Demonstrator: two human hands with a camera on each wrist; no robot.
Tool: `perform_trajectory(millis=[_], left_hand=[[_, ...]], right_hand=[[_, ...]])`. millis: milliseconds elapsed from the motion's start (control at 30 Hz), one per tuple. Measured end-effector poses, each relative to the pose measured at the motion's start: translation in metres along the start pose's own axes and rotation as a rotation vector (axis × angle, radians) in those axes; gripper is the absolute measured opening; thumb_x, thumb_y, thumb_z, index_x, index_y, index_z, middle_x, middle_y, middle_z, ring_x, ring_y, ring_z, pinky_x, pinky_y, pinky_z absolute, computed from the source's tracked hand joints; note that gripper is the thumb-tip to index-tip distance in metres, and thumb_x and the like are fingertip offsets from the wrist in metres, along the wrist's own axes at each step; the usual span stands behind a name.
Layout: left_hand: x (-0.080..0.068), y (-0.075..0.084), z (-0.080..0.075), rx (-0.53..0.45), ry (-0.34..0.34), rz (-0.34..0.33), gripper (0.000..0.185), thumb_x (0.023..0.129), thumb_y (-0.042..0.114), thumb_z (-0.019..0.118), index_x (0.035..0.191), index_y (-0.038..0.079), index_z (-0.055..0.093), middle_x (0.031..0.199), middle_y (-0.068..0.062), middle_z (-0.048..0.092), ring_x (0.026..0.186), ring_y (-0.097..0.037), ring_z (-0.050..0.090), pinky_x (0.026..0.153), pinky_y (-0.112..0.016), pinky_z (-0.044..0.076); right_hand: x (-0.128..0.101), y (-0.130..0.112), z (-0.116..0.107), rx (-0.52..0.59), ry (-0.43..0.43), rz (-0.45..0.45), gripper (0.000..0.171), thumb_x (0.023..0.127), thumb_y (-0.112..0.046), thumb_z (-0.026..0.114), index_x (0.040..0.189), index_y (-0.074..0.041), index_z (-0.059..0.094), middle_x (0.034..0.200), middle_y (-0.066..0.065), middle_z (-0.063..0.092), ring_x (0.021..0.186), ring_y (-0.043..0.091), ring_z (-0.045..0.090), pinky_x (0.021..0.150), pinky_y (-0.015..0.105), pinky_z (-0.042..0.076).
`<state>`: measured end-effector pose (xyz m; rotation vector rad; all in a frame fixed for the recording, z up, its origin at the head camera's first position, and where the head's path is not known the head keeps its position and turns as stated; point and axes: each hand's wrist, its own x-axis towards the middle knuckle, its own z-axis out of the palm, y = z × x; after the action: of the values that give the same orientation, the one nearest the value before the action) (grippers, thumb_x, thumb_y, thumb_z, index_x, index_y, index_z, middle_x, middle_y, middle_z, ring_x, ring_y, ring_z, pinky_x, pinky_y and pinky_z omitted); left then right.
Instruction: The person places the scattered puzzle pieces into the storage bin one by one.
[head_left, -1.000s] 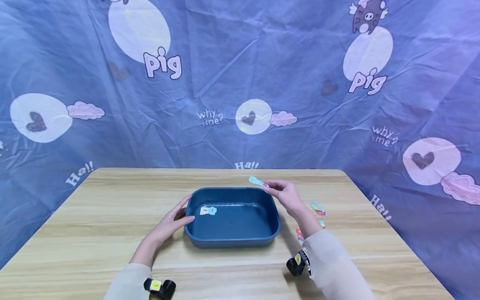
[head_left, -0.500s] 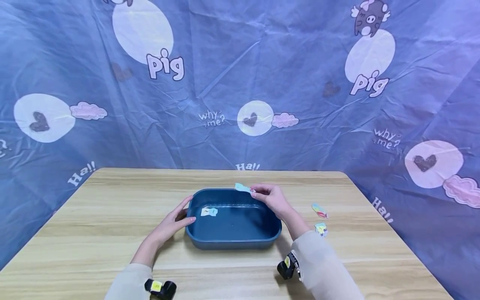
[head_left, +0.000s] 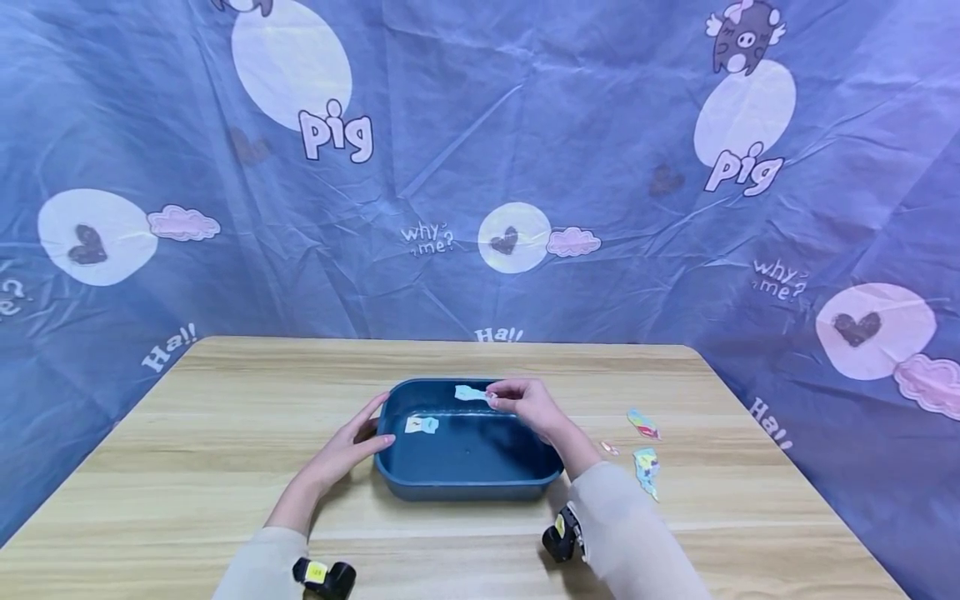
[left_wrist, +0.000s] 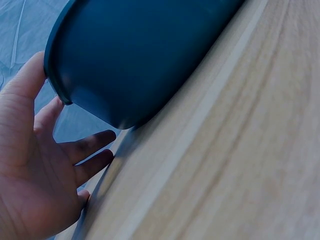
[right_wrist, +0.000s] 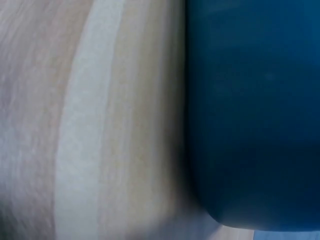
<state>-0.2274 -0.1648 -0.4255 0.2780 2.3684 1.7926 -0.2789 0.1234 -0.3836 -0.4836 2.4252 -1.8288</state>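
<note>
A dark blue rectangular tub (head_left: 468, 492) stands on the wooden table. At its left end my left hand (head_left: 335, 454) holds the rim, thumb over the edge; in the left wrist view the lower fingers (left_wrist: 87, 147) hang beside the outer wall. My right hand (head_left: 528, 406) pinches one end of a thin pale blue scrap (head_left: 471, 393), holding it over the back right part of the tub. Inside, on the left, lies a small white and pale blue scrap (head_left: 422, 426). Only the tub's side wall (right_wrist: 255, 110) and table show in the right wrist view; the hand is out of it.
Right of the tub, several colourful scraps lie on the table: a green and red one (head_left: 643, 423), a pale blue and yellow one (head_left: 646, 471) and a small reddish one (head_left: 609, 448). A blue printed cloth (head_left: 420, 283) hangs behind the table.
My right hand has moved left and down with the pale blue scrap, from behind the tub's back right corner to over its inside. The left hand stays at the rim.
</note>
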Motion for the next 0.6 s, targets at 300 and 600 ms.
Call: perform_trajectory(millis=[300, 600], left_hand=[[0.0013, -0.0005, -0.0005, -0.007, 0.005, 0.008, 0.062, 0.083, 0.027, 0.057, 0.135, 0.031, 0.025, 0.135, -0.017, 0.028, 0.122, -0.033, 0.024, 0.094, -0.055, 0.018], [0.0008, -0.0007, -0.0005, -0.004, -0.002, 0.003, 0.062, 0.083, 0.027, 0.057, 0.135, 0.031, 0.024, 0.135, -0.017, 0.028, 0.123, -0.033, 0.024, 0.094, -0.056, 0.017]], right_hand=[[0.0034, -0.0009, 0.0054, -0.084, -0.011, 0.073, 0.023, 0.077, 0.0, 0.061, 0.098, 0.009, 0.061, 0.087, 0.011, 0.062, 0.076, 0.013, 0.055, 0.07, 0.027, 0.047], [0.0056, 0.0038, 0.0095, -0.193, -0.105, 0.023, 0.017, 0.078, 0.0, 0.061, 0.093, 0.008, 0.063, 0.082, 0.01, 0.062, 0.07, 0.011, 0.053, 0.066, 0.025, 0.046]])
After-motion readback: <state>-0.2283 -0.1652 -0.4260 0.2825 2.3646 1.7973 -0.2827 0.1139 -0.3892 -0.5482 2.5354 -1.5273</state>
